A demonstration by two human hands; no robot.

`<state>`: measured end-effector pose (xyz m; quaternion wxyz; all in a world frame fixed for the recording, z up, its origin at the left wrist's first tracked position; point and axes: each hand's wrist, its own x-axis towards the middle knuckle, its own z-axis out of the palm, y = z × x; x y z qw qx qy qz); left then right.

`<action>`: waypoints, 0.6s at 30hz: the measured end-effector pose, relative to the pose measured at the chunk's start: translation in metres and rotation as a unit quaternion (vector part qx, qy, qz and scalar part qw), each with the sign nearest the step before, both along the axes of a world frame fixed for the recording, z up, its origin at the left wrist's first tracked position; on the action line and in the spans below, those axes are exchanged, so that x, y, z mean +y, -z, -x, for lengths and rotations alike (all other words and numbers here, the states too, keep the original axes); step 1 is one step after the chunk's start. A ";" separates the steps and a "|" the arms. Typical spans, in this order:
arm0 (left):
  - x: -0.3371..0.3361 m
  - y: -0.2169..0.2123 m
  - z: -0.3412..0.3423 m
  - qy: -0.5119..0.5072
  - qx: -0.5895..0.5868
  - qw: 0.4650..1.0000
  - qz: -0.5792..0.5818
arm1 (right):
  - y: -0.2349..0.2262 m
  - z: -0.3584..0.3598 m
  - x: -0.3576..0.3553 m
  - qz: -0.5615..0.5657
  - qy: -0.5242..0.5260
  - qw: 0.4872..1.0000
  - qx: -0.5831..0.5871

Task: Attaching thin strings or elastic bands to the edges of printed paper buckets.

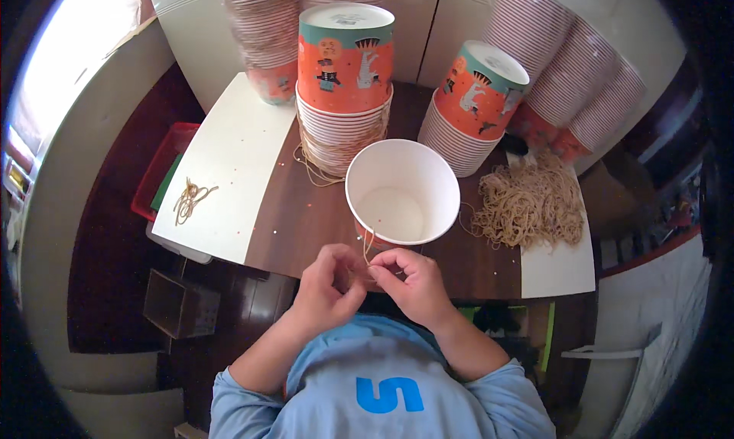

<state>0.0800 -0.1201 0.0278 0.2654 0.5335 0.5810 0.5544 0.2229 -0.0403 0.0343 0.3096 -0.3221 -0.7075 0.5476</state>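
A white-lined paper bucket (403, 191) stands open side up at the table's near edge, just in front of my hands. A thin tan cord (368, 244) hangs over its near rim and runs down to my fingers. My right hand (413, 286) pinches the cord between thumb and forefinger. Close beside it, my left hand (329, 288) is closed with curled fingers, thumb and forefinger nearly meeting at the cord's strands. Fine detail of the strands between the fingertips is blurred.
Behind the bucket rise two stacks of upside-down orange and green buckets (345, 64) (474, 95), the left one with cords round its rims. A heap of tan cords (531, 202) lies at right, a small bundle (191, 200) at left. Wrapped bucket stacks (531, 26) stand farther back.
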 end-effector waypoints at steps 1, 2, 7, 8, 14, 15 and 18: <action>0.002 -0.005 0.000 -0.029 0.008 1.000 -0.005 | -0.002 -0.001 0.001 -0.020 -0.006 1.000 -0.007; 0.007 -0.005 0.003 -0.029 0.008 1.000 -0.005 | -0.004 -0.002 0.001 -0.041 -0.011 0.999 -0.015; 0.022 0.015 0.011 -0.053 0.248 0.955 -0.151 | -0.004 -0.002 0.000 -0.102 -0.020 0.995 -0.008; 0.023 0.018 0.010 -0.050 0.250 0.955 -0.151 | -0.003 -0.002 0.000 -0.123 -0.010 0.992 -0.003; 0.019 0.019 -0.001 -0.099 0.091 0.989 -0.058 | 0.005 0.004 0.001 -0.385 0.083 0.911 -0.124; 0.019 0.023 -0.001 -0.074 0.054 0.994 -0.054 | 0.006 0.006 0.002 -0.384 0.083 0.911 -0.124; 0.021 0.024 -0.006 -0.037 -0.096 0.995 -0.018 | 0.014 0.012 0.005 -0.416 0.114 0.892 -0.134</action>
